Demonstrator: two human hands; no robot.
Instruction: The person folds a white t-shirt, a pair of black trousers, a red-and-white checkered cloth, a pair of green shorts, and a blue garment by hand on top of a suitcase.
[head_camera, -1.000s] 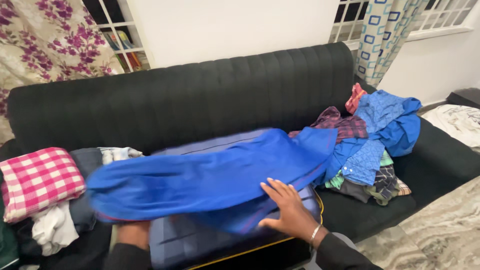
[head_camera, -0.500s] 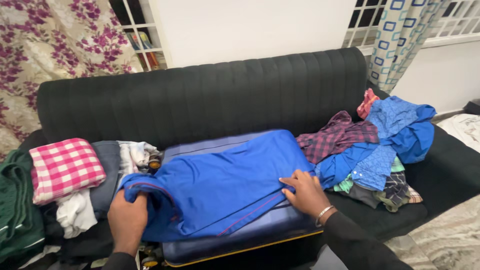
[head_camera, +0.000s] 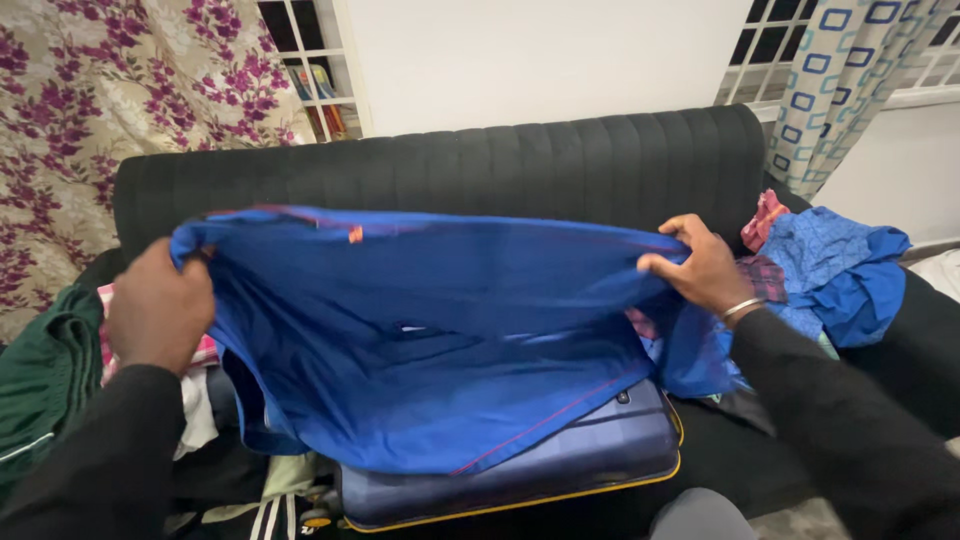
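Over the sofa (head_camera: 450, 170) we are holding a blue garment (head_camera: 430, 340) up with 2 hands, stretching it wide above a blue suitcase (head_camera: 560, 470). Our left hand (head_camera: 158, 305) is gripping the garment's left upper edge, fingers curled shut around the cloth. Our right hand (head_camera: 700, 265) is pinching the right upper edge between thumb and fingers. The garment's lower hem is draping onto the suitcase, which is lying flat on the seat. A green cloth (head_camera: 45, 370) is lying at the far left, and a pile of blue clothes (head_camera: 840, 270) is sitting just beyond our right hand.
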